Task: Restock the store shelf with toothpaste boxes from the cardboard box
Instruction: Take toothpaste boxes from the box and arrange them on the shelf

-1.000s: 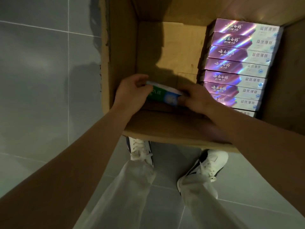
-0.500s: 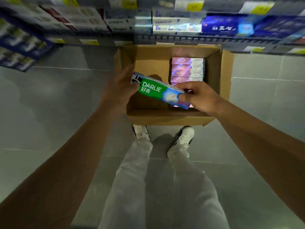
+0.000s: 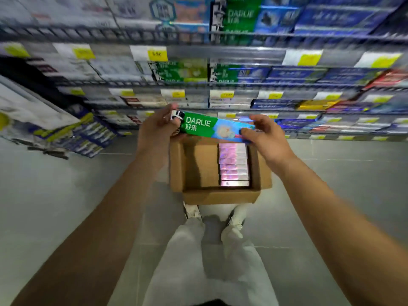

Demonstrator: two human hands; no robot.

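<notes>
Toothpaste box [image 3: 212,127] lies crosswise — left hand [image 3: 157,129], right hand [image 3: 263,134] pinching its ends.

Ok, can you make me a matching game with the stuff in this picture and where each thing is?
Things:
1. green toothpaste box
2. pink boxes
3. cardboard box
4. yellow price tags

Places:
A. on the floor by the shoes
B. on the shelf edges
C. held in both hands
D. inside the cardboard box

Pairs: 1-C, 2-D, 3-A, 4-B
</notes>
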